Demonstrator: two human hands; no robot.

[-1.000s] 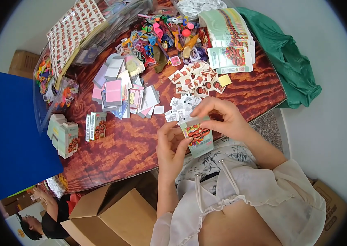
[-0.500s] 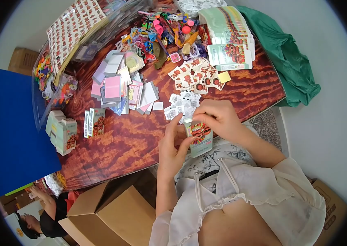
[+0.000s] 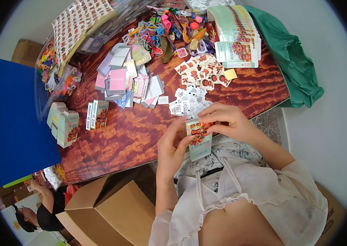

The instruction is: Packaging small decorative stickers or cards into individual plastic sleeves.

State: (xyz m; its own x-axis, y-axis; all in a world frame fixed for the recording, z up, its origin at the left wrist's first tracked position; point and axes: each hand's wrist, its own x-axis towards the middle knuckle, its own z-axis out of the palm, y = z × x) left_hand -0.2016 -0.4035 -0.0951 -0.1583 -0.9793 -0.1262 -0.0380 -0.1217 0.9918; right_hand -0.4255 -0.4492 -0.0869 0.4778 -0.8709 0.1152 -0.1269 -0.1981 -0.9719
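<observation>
Head view: small green box [image 3: 200, 149] looks shut on top, both hands on it

Left hand [image 3: 172, 143] grips the box's left side, thumb on the printed front, other fingers partly hidden; same hold as a second ago. Right hand [image 3: 231, 122] curled at the upper right, thumb on the front, fingers near the top edge; whether it's pinching or only pressing, can't tell. A second ago a pale flap stood up at the top, right fingertips on it; now no raised flap shows, and the right thumb sits lower on the front. Box is still upright-ish at the near table edge, over the patterned lap. White packets [image 3: 189, 102] lie just beyond it, picture stickers [image 3: 206, 74] past those. Two boxes [image 3: 98, 115] on the table [image 3: 120, 145] to the left, unchanged. Whole scene sits slightly shifted in view; piles look the same.
</observation>
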